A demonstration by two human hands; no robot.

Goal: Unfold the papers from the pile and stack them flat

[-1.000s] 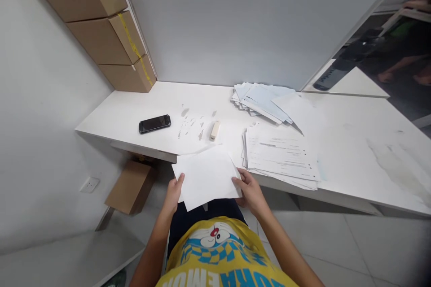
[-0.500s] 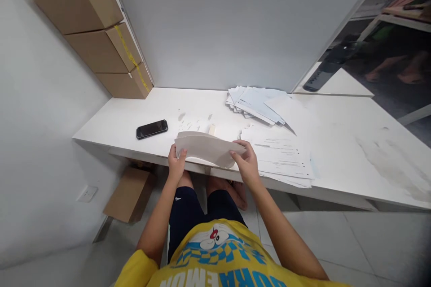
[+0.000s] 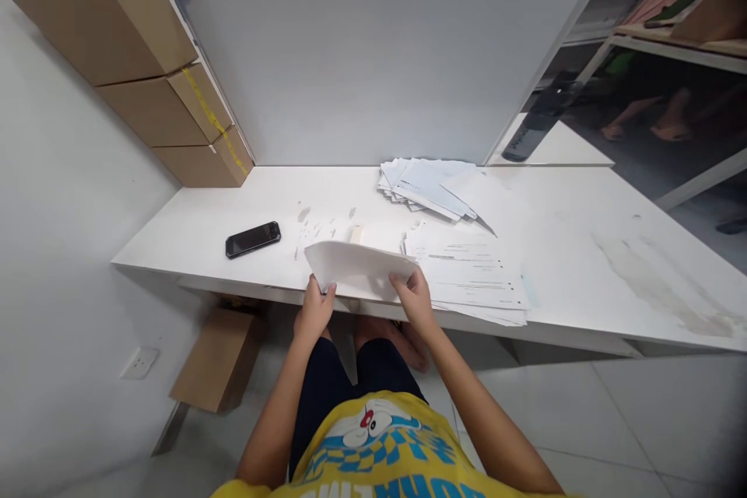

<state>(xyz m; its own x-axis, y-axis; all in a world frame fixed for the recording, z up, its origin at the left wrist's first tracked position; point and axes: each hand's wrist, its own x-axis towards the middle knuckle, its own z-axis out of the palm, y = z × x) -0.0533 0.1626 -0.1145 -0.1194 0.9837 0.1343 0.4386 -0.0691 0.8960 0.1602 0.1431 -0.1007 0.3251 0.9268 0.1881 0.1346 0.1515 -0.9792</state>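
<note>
Between my hands a sheet of white paper (image 3: 355, 271) is held up at the table's front edge, its near side in shade. My left hand (image 3: 317, 310) pinches its lower left corner, thumb in front. On the right side, my right hand (image 3: 413, 296) grips the paper with the thumb on the near face and the fingers behind. A small pale block (image 3: 356, 233) shows just beyond the paper's top edge. To the right lies a stack of printed sheets (image 3: 467, 268), and behind it a fanned pile of folded papers (image 3: 429, 185).
A black phone (image 3: 253, 240) lies left on the white table (image 3: 560, 249). Cardboard boxes (image 3: 192, 163) are stacked at the back left, beside a large white board (image 3: 373, 54). A dark bottle (image 3: 534, 128) stands back right. Another box (image 3: 213, 358) sits below the table.
The paper has gone from two curved, separated layers to one flatter upright face. My left hand has moved lower along it. The whole view has shifted slightly.
</note>
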